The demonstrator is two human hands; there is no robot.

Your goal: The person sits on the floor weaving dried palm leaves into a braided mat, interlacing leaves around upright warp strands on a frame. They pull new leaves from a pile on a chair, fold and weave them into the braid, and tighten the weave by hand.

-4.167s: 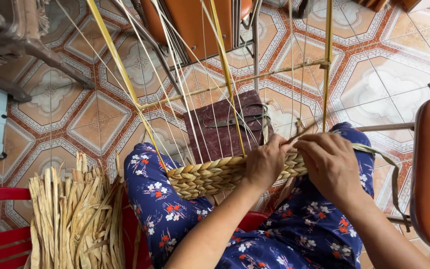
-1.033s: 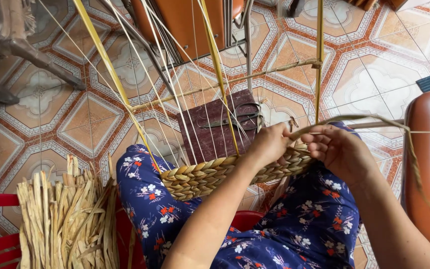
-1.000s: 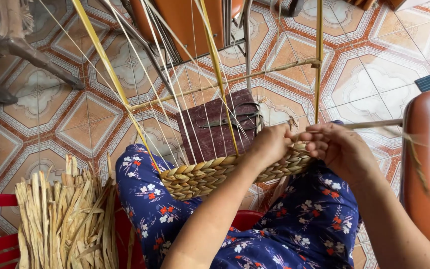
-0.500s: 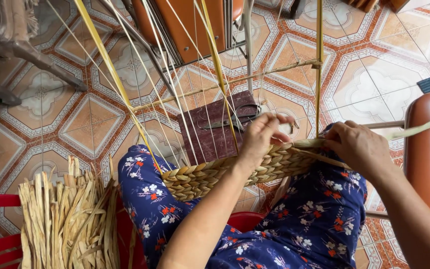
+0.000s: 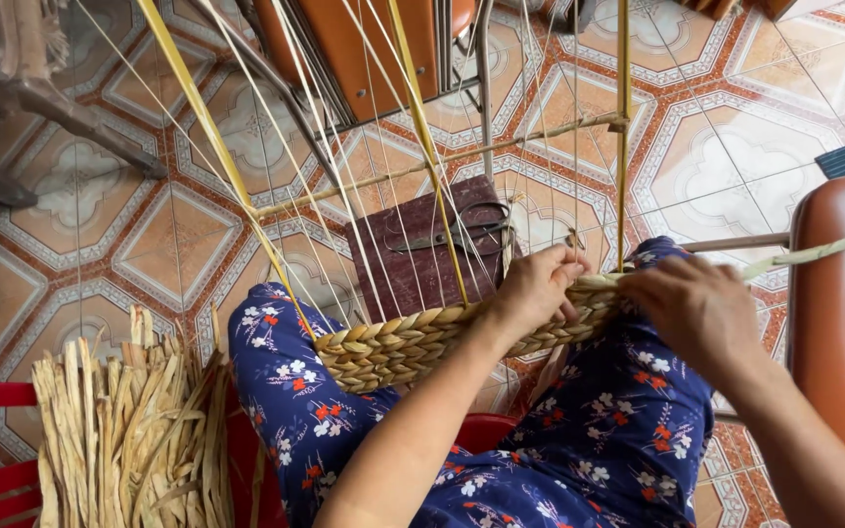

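Both hands are gripping the tan braided straw band: left hand pinching it, right hand at three o'clock pulling a pale fibre strand.

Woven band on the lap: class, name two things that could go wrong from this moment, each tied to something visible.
1. The right hand pulls the loose strand taut sideways; dry fibre might snap or fray.
2. The left hand presses the woven band among thin upright strings; a finger could snag one, perhaps skewing the weave.
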